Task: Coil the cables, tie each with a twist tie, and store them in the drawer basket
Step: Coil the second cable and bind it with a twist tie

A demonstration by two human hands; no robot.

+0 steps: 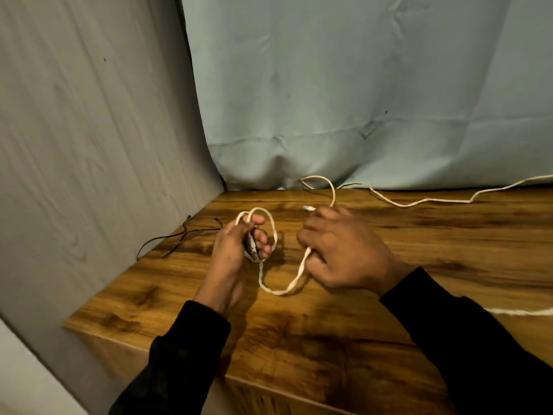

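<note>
At centre frame my left hand (pixel 239 244) grips the started coil of the white cable (pixel 279 290); my right hand (pixel 338 250) pinches its slack. I judge coiling underway; next, another loop. Wooden table (pixel 299 339) edge runs lower left; open room lies right. No basket visible.

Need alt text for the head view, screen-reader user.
Two hands in black sleeves coil a white cable above a wooden table: the left hand grips a small loop, the right hand holds the slack. Thin black ties lie at far left; another white cable trails along the back edge.
</note>
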